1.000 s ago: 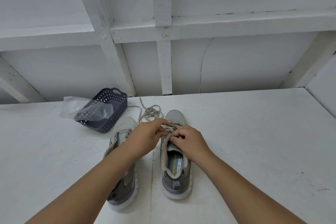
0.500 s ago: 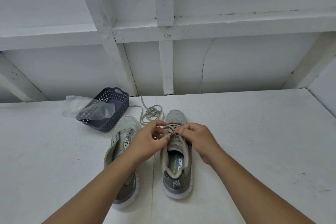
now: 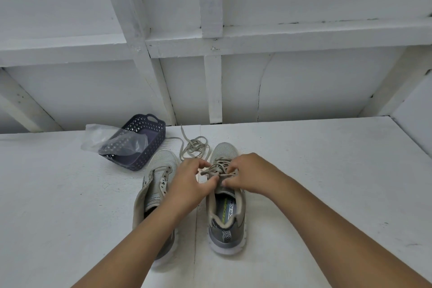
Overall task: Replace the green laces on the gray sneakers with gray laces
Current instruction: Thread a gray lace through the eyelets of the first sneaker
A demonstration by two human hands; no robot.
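Right sneaker (image 3: 225,213), 6 o'clock, near desk (image 3: 327,182): laced. Both hands have shifted up its lace (image 3: 219,169) since a moment ago. Left hand (image 3: 190,184), grip pinching a strand; right hand (image 3: 249,174), grip pinching likewise. Probably unpicking or tightening.
Left sneaker (image 3: 156,192), 7 o'clock: eyelets bare.
Loose lace (image 3: 192,146), 12 o'clock, beyond toes.
Basket (image 3: 140,142) with plastic bag (image 3: 109,139), 10 o'clock, far.

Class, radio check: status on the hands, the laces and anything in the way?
Left hand and right hand both pinching the lace on the right sneaker. Left sneaker unlaced. Loose lace beyond the toes; nothing blocking.
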